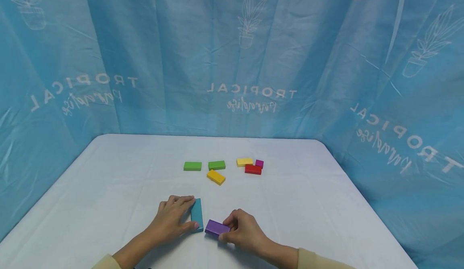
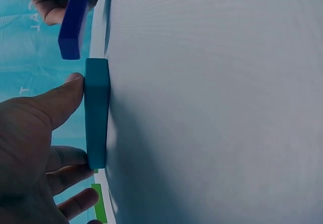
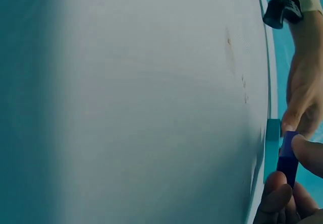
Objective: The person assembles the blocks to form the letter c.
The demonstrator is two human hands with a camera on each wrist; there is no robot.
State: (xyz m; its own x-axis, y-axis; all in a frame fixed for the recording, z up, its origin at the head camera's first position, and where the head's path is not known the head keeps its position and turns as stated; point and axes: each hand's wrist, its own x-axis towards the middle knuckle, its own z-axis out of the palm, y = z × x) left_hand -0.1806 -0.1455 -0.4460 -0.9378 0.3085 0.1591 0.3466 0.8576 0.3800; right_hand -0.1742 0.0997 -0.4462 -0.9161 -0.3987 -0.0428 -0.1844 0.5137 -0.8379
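Note:
Flat on the white table lies a teal block [image 1: 196,214]. My left hand [image 1: 170,220] rests at it from the left: the thumb touches its top near the close end, and the fingertips touch the far end, as the left wrist view shows. My right hand [image 1: 246,230] pinches a purple block [image 1: 216,228] between thumb and fingers. In the left wrist view the purple block [image 2: 75,27] hangs above the table, tilted, apart from the teal block [image 2: 97,113]. The right fingers hide part of the purple block.
Farther back lie two green blocks [image 1: 192,166], an orange-yellow block [image 1: 216,177], a pale yellow block [image 1: 244,162], a red block [image 1: 253,169] and a small magenta block [image 1: 259,163]. A blue printed curtain [image 1: 232,59] hangs behind and beside the table [image 1: 308,204].

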